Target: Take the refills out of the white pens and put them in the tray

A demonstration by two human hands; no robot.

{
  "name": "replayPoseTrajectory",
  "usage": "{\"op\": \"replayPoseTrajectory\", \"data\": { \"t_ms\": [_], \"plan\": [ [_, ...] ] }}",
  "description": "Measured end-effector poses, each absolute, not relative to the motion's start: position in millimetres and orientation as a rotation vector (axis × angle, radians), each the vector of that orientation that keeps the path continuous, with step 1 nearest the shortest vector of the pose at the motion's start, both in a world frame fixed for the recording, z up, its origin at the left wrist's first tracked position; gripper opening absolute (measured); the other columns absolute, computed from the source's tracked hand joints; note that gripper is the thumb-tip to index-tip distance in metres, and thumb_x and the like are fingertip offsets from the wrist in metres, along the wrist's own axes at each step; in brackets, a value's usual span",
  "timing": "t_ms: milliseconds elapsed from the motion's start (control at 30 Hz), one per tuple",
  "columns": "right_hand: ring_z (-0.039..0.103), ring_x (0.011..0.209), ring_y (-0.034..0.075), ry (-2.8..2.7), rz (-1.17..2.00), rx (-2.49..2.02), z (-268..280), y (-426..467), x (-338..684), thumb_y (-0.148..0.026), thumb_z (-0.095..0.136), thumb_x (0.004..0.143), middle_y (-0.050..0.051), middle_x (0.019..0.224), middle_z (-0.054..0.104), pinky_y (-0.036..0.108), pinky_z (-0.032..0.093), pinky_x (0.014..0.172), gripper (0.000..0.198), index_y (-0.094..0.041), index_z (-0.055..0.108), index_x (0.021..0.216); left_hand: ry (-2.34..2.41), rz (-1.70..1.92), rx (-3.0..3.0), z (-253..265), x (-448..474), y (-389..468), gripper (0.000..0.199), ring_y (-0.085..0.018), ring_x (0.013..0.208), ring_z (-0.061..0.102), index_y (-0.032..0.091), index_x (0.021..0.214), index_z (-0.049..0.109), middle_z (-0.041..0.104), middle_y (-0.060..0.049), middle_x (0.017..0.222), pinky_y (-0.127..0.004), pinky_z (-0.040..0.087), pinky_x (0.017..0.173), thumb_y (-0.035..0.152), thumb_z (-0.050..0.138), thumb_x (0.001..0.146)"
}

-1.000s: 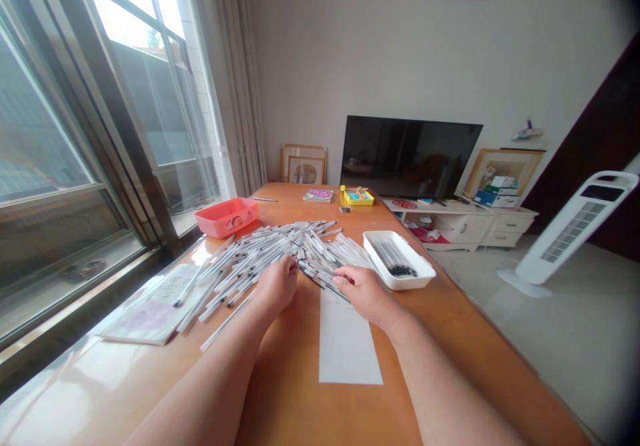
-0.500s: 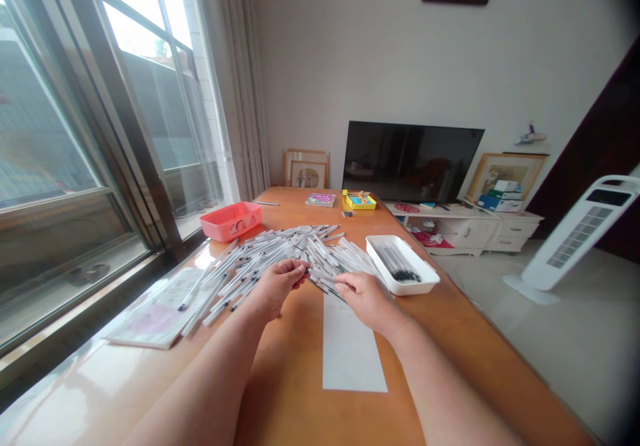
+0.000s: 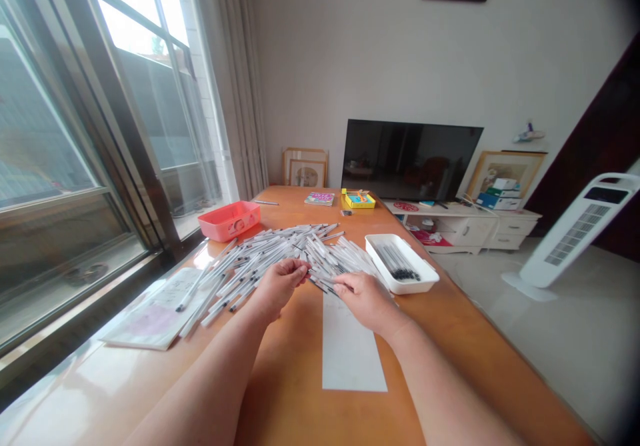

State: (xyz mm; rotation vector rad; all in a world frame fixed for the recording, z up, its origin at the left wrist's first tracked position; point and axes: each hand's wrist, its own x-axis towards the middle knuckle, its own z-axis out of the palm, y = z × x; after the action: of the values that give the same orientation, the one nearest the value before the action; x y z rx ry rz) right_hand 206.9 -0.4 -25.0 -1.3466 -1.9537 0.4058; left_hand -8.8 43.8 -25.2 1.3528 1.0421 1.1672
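My left hand is closed in a pinch at the dark end of a pen, above the near edge of a pile. The pen's pale barrel runs across to my right hand, whose thumb and fingers close on its other end. What exactly lies between the left fingertips is mostly hidden. Just beyond both hands spreads the heap of clear-barrelled pens, many with black ends. Beneath my right hand lies a white sheet of paper, and right of it stands a white tray holding several dark refills with black ends.
A red plastic basket sits left of the heap, and a booklet lies partly under the pens. Farther back on the wooden table are a colourful book and a yellow box. A white tower fan stands to the right.
Both hands stay almost where they were, with the pen held between them. The dark end by the left fingertips shows less now. The whole view has shifted very slightly.
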Motion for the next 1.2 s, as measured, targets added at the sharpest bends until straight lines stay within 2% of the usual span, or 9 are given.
{"op": "replayPoseTrajectory", "data": {
  "t_ms": [233, 467, 700, 867, 967, 1067, 1200],
  "plan": [
    [0.067, 0.09, 0.024, -1.95, 0.385, -1.369, -25.9, -0.7, 205.6, -0.028, 0.06, 0.088, 0.003, 0.087, 0.076, 0.032, 0.047, 0.079, 0.022, -0.029, 0.077, 0.1, 1.091, 1.139, 1.384, -19.4, -7.0, 38.7, 0.022, -0.014, 0.066, 0.054, 0.02, 0.08, 0.072, 0.065, -0.003, 0.07, -0.022, 0.044, 0.062, 0.042, 0.073, 0.077],
    [0.064, 0.087, 0.023, -1.926, 0.379, -1.354, -26.5, -0.7, 205.9, -0.03, 0.056, 0.089, 0.005, 0.085, 0.073, 0.031, 0.045, 0.077, 0.022, -0.026, 0.076, 0.098, 1.085, 1.124, 1.386, -18.1, -5.8, 36.8, 0.026, -0.015, 0.068, 0.053, 0.019, 0.081, 0.072, 0.064, -0.002, 0.069, -0.024, 0.044, 0.066, 0.044, 0.073, 0.078],
    [0.054, 0.067, 0.016, -1.857, 0.738, -1.285, -33.4, 1.4, 205.2, -0.037, 0.05, 0.094, 0.0, 0.072, 0.064, 0.026, 0.04, 0.062, 0.029, -0.019, 0.072, 0.099, 0.993, 1.159, 1.456, -26.8, -11.0, 45.0, 0.03, -0.016, 0.077, 0.057, 0.019, 0.088, 0.073, 0.067, -0.003, 0.079, -0.026, 0.043, 0.073, 0.048, 0.071, 0.08],
    [0.048, 0.062, 0.012, -1.747, 0.933, -1.261, -34.2, 3.0, 203.0, -0.039, 0.051, 0.094, -0.001, 0.071, 0.06, 0.024, 0.036, 0.058, 0.031, -0.016, 0.071, 0.099, 0.996, 1.172, 1.478, -26.6, -12.5, 46.2, 0.031, -0.017, 0.078, 0.059, 0.018, 0.091, 0.074, 0.068, -0.004, 0.082, -0.028, 0.044, 0.076, 0.047, 0.072, 0.081],
    [0.047, 0.061, 0.012, -1.755, 0.879, -1.275, -32.8, 2.0, 201.4, -0.039, 0.051, 0.094, -0.002, 0.07, 0.059, 0.024, 0.035, 0.057, 0.029, -0.017, 0.07, 0.099, 0.955, 1.193, 1.339, -23.8, -11.1, 43.5, 0.032, -0.016, 0.079, 0.059, 0.018, 0.096, 0.074, 0.07, -0.005, 0.085, -0.028, 0.045, 0.077, 0.044, 0.075, 0.079],
    [0.047, 0.062, 0.013, -1.821, 0.696, -1.265, -29.3, -1.4, 199.2, -0.036, 0.049, 0.096, -0.002, 0.069, 0.058, 0.025, 0.034, 0.058, 0.027, -0.02, 0.07, 0.096, 0.871, 1.194, 1.159, -21.9, -9.7, 41.4, 0.032, -0.014, 0.075, 0.06, 0.016, 0.095, 0.073, 0.07, -0.006, 0.085, -0.026, 0.046, 0.075, 0.041, 0.078, 0.077],
    [0.056, 0.074, 0.016, -1.885, 0.413, -1.247, -24.9, -5.5, 196.6, -0.03, 0.049, 0.096, 0.0, 0.074, 0.064, 0.027, 0.039, 0.069, 0.023, -0.021, 0.071, 0.096, 0.816, 1.184, 0.963, -19.3, -9.1, 39.8, 0.03, -0.014, 0.075, 0.063, 0.013, 0.092, 0.073, 0.071, -0.009, 0.084, -0.026, 0.048, 0.074, 0.039, 0.079, 0.077]
  ]
}}
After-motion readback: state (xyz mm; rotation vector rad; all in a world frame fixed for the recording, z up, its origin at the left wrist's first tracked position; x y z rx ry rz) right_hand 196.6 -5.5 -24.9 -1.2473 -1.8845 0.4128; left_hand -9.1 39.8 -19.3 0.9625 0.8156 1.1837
